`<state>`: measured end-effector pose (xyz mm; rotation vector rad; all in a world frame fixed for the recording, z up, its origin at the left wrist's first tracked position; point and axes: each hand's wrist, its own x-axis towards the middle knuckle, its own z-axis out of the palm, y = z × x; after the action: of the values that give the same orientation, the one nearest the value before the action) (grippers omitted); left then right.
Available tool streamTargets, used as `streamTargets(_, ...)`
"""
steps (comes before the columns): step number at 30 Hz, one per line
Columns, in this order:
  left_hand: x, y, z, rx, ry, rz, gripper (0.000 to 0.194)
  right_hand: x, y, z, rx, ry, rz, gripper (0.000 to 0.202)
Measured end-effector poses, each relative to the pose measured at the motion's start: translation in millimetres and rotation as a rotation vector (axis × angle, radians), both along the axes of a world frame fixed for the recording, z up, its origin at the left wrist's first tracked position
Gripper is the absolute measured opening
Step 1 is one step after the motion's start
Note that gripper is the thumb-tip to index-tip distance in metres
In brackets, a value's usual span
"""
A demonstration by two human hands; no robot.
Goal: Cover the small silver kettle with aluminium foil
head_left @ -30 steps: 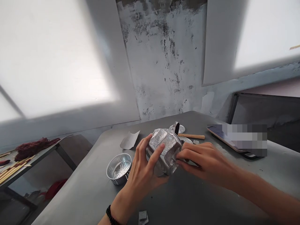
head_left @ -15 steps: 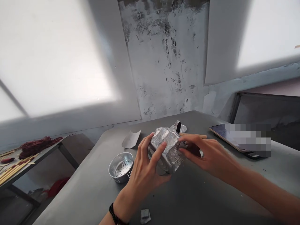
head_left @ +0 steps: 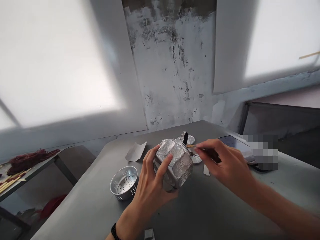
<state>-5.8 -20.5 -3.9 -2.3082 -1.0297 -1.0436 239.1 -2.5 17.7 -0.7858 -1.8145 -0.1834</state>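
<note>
My left hand (head_left: pixel 152 176) is wrapped round a silver metal container (head_left: pixel 172 158) whose facing side is covered in crinkled foil. It is tilted, and a riveted metal bracket with a dark strip (head_left: pixel 184 137) sticks up at its far edge. My right hand (head_left: pixel 220 160) is pinched shut just right of the container, its fingertips apart from the foil. Whatever lies between those fingertips is too small to make out. Behind the container are shiny round metal discs (head_left: pixel 190 139) and part of a wooden stick (head_left: pixel 190 145), mostly hidden.
A perforated metal basket (head_left: pixel 124 183) stands on the grey table (head_left: pixel 82 200), left of my hand. Beyond it lies a curled piece of paper (head_left: pixel 136 151). A phone (head_left: pixel 235 145) rests at the right. Small foil scraps (head_left: pixel 149 234) lie near the front. Dark red yarn (head_left: pixel 32 161) sits on a side table.
My right hand has moved off the foil to the right, uncovering a disc and a white scrap. The container stays in my left hand. The whole view has shifted slightly.
</note>
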Motion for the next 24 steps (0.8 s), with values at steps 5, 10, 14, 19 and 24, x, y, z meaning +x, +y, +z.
streamTargets(5,1.8,0.1,0.7,0.010,-0.003,-0.005,0.104,-0.1,1.8,0.2,0.045,-0.176,0.180,0.013)
streamTargets(10,1.9,-0.6,3.4,-0.032,-0.038,0.005,0.106,0.3,2.5,-1.1,0.028,-0.031,0.142,0.011)
streamTargets(14,2.5,-1.4,3.6,-0.024,-0.039,0.015,0.105,-3.9,1.7,-2.3,0.000,-0.131,0.192,0.014)
streamTargets(19,4.1,-0.4,3.2,-0.015,-0.031,0.016,0.106,-2.3,3.0,-0.1,0.013,0.006,0.115,0.010)
streamTargets(24,3.9,0.9,2.2,0.019,-0.029,0.011,0.104,-1.1,1.3,3.0,-0.064,-0.080,0.188,0.014)
